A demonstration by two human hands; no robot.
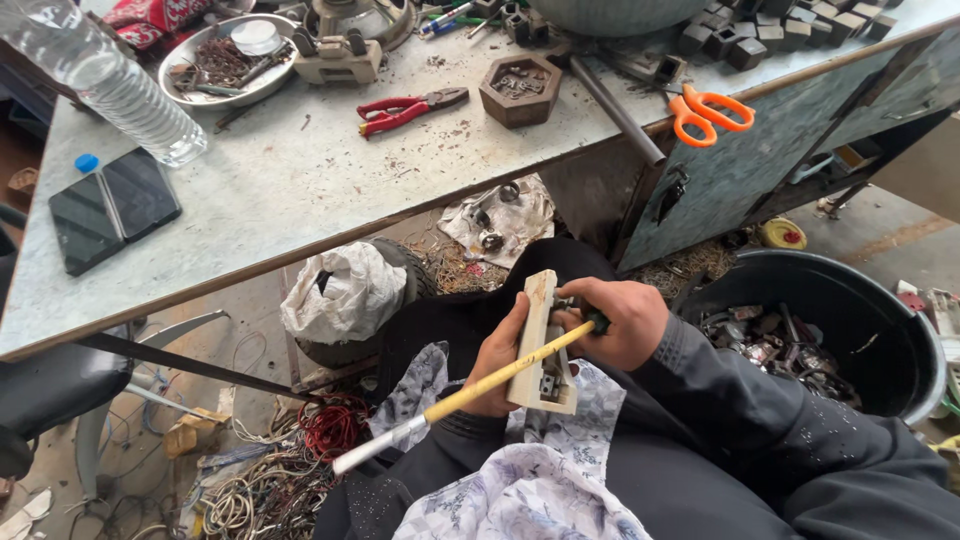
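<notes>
Head view: my lap, below the desk (300, 190).
Block (540, 345): cream, oblong, metal fittings inside.
Left grip (497, 360): clasping block.
Right grip (620, 320): closed on yellow-handled tool (470, 393).

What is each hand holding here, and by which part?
Left hand grips the cream switch block along its long side. Right hand holds the yellow-handled tool near its working end, against the block.

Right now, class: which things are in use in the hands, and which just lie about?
In use:
left hand
right hand
cream switch block
yellow-handled tool

Lying about:
red pliers
orange scissors
water bottle
black bucket
</notes>
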